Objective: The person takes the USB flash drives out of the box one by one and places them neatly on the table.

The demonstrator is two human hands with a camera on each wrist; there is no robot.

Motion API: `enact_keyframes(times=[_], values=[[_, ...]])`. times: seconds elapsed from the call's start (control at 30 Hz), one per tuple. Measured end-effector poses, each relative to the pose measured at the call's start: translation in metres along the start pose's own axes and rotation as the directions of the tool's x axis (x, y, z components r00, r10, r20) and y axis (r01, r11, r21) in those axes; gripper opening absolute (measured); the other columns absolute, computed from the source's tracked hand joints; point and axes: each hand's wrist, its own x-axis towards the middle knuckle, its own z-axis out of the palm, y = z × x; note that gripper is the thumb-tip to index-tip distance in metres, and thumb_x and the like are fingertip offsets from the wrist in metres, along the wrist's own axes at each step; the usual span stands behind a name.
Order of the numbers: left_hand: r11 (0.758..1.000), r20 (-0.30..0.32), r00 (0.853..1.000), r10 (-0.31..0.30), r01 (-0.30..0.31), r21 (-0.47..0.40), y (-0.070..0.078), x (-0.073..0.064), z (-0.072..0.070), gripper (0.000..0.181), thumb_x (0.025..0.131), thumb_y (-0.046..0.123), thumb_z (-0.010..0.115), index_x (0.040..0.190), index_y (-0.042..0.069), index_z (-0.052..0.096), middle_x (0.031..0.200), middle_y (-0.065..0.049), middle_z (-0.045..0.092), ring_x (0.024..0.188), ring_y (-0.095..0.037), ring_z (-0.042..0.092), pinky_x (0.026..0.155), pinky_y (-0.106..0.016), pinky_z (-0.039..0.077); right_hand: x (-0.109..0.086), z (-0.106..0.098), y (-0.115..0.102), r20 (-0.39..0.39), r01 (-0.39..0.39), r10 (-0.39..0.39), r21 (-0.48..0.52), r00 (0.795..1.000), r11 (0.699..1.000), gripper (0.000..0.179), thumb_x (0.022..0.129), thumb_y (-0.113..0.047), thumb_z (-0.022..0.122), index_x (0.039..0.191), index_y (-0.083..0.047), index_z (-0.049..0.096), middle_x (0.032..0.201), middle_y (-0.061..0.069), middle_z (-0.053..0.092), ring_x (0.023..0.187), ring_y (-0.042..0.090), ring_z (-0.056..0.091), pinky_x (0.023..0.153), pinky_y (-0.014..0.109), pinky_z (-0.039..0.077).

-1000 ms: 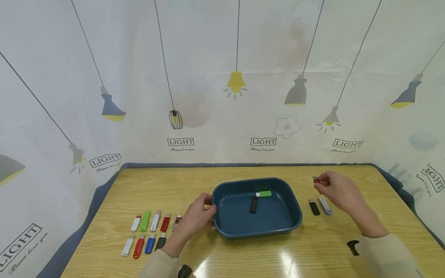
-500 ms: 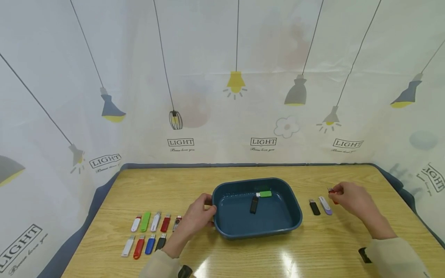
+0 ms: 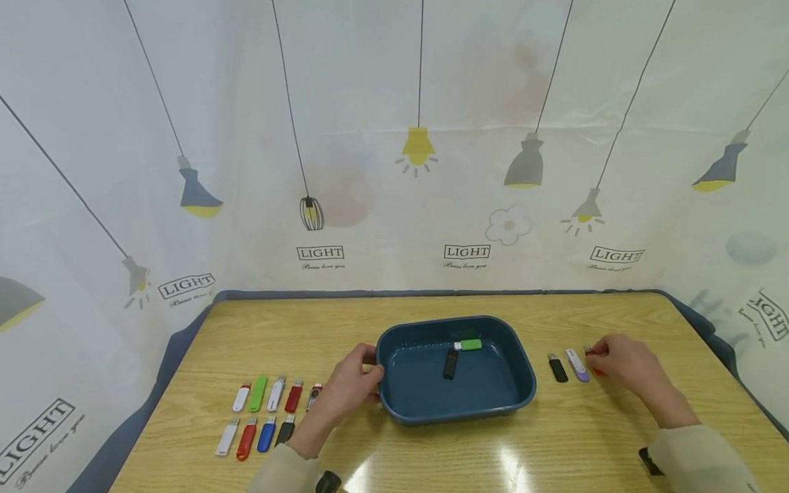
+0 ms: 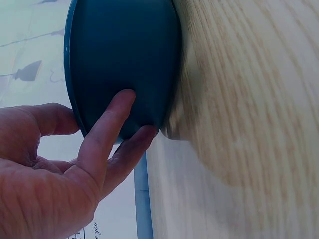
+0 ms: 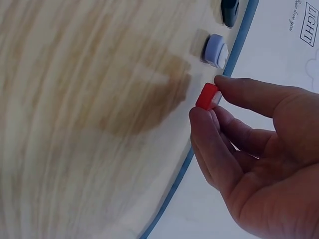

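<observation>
My right hand point(image 3: 627, 361) pinches a red USB stick point(image 5: 207, 96) between thumb and fingertips, low over the table at the right. Just left of it lie a white-and-purple USB stick point(image 3: 577, 365) and a black USB stick point(image 3: 557, 368), side by side. My left hand point(image 3: 350, 380) holds the left end of a dark blue plastic tray point(image 3: 456, 409); in the left wrist view its fingers point(image 4: 117, 112) lie against the tray's outer wall and another digit meets the rim. Inside the tray are a green USB stick point(image 3: 470, 344) and a black one point(image 3: 451, 363).
Several USB sticks lie in two rows on the left of the wooden table point(image 3: 296, 329), among them a blue one point(image 3: 266, 434) and a light green one point(image 3: 257, 394). My left forearm partly covers the nearest ones. A curtain printed with lamps point(image 3: 419, 147) stands behind the table.
My right hand has moved right and toward me with the red USB stick, then down beside the white-and-purple one. My left hand and the tray have stayed in place.
</observation>
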Motion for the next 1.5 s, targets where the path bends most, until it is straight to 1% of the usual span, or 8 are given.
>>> enact_keyframes(times=[0.37, 0.57, 0.7, 0.83, 0.97, 1.07, 1.3, 1.5], values=[[1.0, -0.01, 1.0, 0.013, -0.012, 0.026, -0.003, 0.001, 0.0, 0.037, 0.103, 0.008, 0.055, 0.137, -0.008, 0.05, 0.134, -0.028, 0.056, 0.096, -0.03, 0.066, 0.072, -0.037, 0.063, 0.0, 0.006, 0.001, 0.031, -0.001, 0.002, -0.019, 1.0, 1.0, 0.026, 0.096, -0.018, 0.069, 0.099, 0.008, 0.071, 0.084, 0.011, 0.069, 0.072, 0.023, 0.058, 0.067, 0.044, 0.05], [1.0, -0.013, 1.0, 0.01, -0.009, 0.03, -0.003, 0.001, -0.001, 0.038, 0.103, 0.008, 0.055, 0.137, -0.008, 0.05, 0.134, -0.027, 0.056, 0.096, -0.029, 0.066, 0.073, -0.037, 0.063, -0.004, 0.007, -0.004, -0.008, -0.006, 0.006, -0.022, 1.0, 1.0, 0.033, 0.1, -0.023, 0.062, 0.072, -0.006, 0.06, 0.063, 0.003, 0.052, 0.059, 0.02, 0.047, 0.057, 0.034, 0.036], [0.999, -0.012, 1.0, 0.011, -0.011, 0.034, -0.003, 0.002, -0.001, 0.038, 0.103, 0.008, 0.055, 0.137, -0.007, 0.05, 0.134, -0.027, 0.056, 0.097, -0.03, 0.066, 0.073, -0.037, 0.063, -0.007, 0.0, -0.023, -0.106, 0.068, -0.074, -0.063, 0.992, 0.996, 0.034, 0.102, -0.025, 0.061, 0.095, 0.009, 0.067, 0.082, 0.021, 0.066, 0.073, 0.034, 0.062, 0.064, 0.046, 0.051], [0.999, -0.012, 1.0, 0.009, -0.009, 0.033, -0.003, 0.001, -0.001, 0.038, 0.103, 0.008, 0.055, 0.137, -0.007, 0.05, 0.134, -0.027, 0.055, 0.097, -0.03, 0.065, 0.073, -0.037, 0.063, -0.013, -0.001, -0.06, -0.273, 0.229, -0.243, -0.085, 0.931, 0.97, 0.04, 0.101, -0.022, 0.067, 0.123, 0.012, 0.064, 0.118, 0.032, 0.065, 0.102, 0.047, 0.064, 0.081, 0.06, 0.053], [1.0, -0.01, 1.0, 0.016, -0.015, 0.025, -0.004, 0.0, -0.001, 0.038, 0.103, 0.007, 0.055, 0.137, -0.008, 0.05, 0.134, -0.027, 0.055, 0.097, -0.03, 0.065, 0.072, -0.036, 0.063, -0.015, 0.004, -0.095, -0.413, 0.441, -0.454, -0.132, 0.79, 0.888, 0.03, 0.096, -0.014, 0.075, 0.12, 0.003, 0.068, 0.118, 0.022, 0.068, 0.103, 0.041, 0.067, 0.079, 0.057, 0.056], [1.0, -0.006, 1.0, 0.017, -0.017, 0.013, -0.004, 0.0, -0.001, 0.038, 0.103, 0.007, 0.055, 0.137, -0.008, 0.05, 0.133, -0.027, 0.055, 0.097, -0.03, 0.066, 0.072, -0.037, 0.063, -0.013, 0.009, -0.116, -0.389, 0.552, -0.571, -0.174, 0.722, 0.816, 0.033, 0.093, -0.015, 0.079, 0.121, -0.001, 0.07, 0.119, 0.018, 0.068, 0.107, 0.038, 0.067, 0.084, 0.055, 0.057], [1.0, -0.006, 1.0, 0.019, -0.019, 0.007, -0.002, 0.0, -0.001, 0.038, 0.103, 0.008, 0.056, 0.137, -0.008, 0.05, 0.133, -0.027, 0.056, 0.095, -0.028, 0.066, 0.072, -0.038, 0.063, 0.002, 0.024, -0.142, -0.113, 0.686, -0.707, -0.177, 0.698, 0.706, 0.049, 0.092, -0.022, 0.08, 0.135, -0.003, 0.065, 0.133, 0.016, 0.064, 0.121, 0.035, 0.062, 0.096, 0.052, 0.054], [1.0, -0.007, 1.0, 0.022, -0.022, 0.019, -0.004, 0.002, -0.001, 0.037, 0.103, 0.008, 0.056, 0.137, -0.008, 0.051, 0.133, -0.027, 0.056, 0.094, -0.027, 0.066, 0.072, -0.037, 0.063, 0.013, 0.039, -0.153, 0.027, 0.732, -0.741, -0.181, 0.671, 0.657, 0.05, 0.091, -0.024, 0.081, 0.134, -0.004, 0.065, 0.133, 0.013, 0.064, 0.121, 0.032, 0.062, 0.096, 0.048, 0.054]])
